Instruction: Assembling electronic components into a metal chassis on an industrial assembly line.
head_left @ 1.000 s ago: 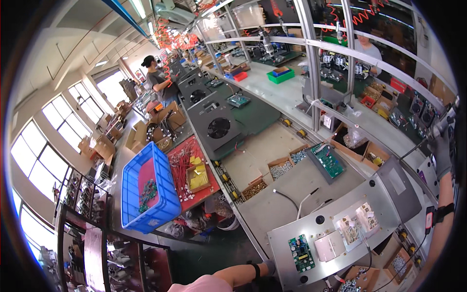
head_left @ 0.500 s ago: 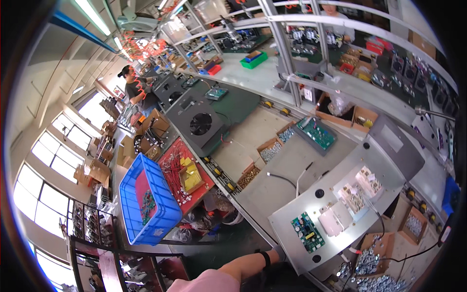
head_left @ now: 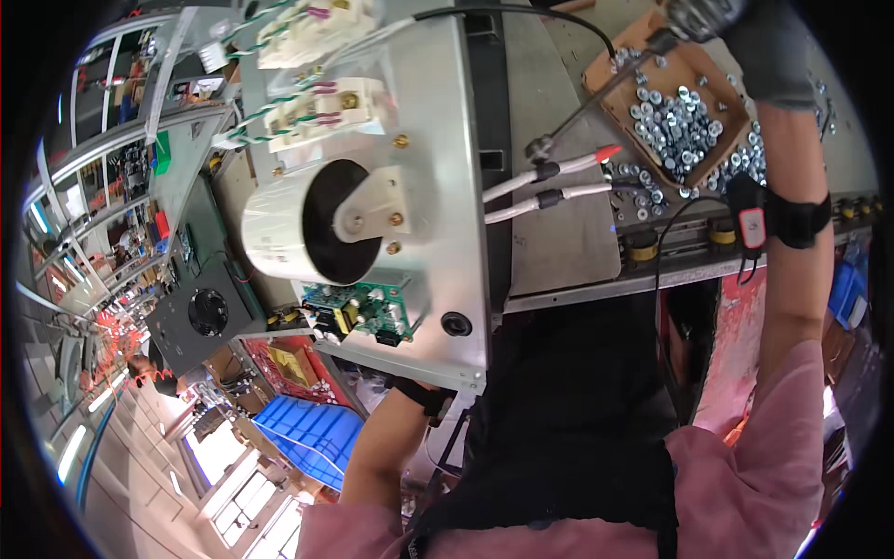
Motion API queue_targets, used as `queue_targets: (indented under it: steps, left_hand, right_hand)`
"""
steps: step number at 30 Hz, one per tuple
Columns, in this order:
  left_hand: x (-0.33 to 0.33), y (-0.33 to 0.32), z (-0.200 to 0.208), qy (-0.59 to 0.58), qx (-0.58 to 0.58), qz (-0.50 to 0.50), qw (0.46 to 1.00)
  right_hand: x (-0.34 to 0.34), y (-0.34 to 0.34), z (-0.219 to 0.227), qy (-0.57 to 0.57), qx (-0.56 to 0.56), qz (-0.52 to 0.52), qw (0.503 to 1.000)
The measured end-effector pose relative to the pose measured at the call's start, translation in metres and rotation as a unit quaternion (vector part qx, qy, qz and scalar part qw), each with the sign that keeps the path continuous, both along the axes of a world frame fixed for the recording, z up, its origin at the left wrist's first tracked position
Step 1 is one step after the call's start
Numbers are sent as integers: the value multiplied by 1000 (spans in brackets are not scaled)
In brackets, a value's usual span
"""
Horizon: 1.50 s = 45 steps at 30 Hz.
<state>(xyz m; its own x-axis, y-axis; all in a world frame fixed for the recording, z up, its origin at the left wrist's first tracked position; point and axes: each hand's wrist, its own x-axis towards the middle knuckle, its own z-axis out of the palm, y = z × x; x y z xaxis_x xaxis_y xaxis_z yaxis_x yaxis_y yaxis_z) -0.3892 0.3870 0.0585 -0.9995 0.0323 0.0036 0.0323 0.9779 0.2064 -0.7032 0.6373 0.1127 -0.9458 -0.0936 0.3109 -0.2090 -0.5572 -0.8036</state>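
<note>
My gloved right hand [head_left: 768, 56] is closed around a long-shafted power screwdriver [head_left: 700, 17] at the upper right. Its shaft slants down and left to a rounded tip [head_left: 538, 147] over the bench, beside the metal chassis panel [head_left: 447, 242]. The panel carries a white cylindrical capacitor [head_left: 289, 224] on a bracket, a green circuit board [head_left: 372, 303] and white component blocks [head_left: 326, 112] with twisted wires. My left forearm [head_left: 386, 433], with a black wristband, reaches to the panel's near edge. The left hand is hidden behind that edge.
A cardboard tray [head_left: 670, 140] of metal nuts stands under the right hand, with more nuts spilled around it. Two white cables [head_left: 549, 191] stick out from the panel's right side. A roller rail [head_left: 643, 252] edges the bench. A blue crate [head_left: 312, 438] sits lower left.
The view has swung down and round, bringing the panel closer and to the left. My right arm and the screwdriver have come into view. The left hand stays at the panel's edge.
</note>
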Motion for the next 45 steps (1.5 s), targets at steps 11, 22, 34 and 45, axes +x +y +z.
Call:
queue_targets:
  steps: [11,22,34,45]
  left_hand:
    - [13,-9,-18,-7,87,7,996]
    - [21,-22,-34,5,172,14,985]
    - [28,-36,-44,83,53,-82,992]
    - [27,-33,-46,90,125,-79,985]
  right_hand:
    - [35,-116,-97,-314,-114,143,932]
    - [48,-147,-117,-443,-82,121,884]
    - [55,-142,-145,-449,-65,121,883]
    - [55,-149,-155,-405,-81,101,905]
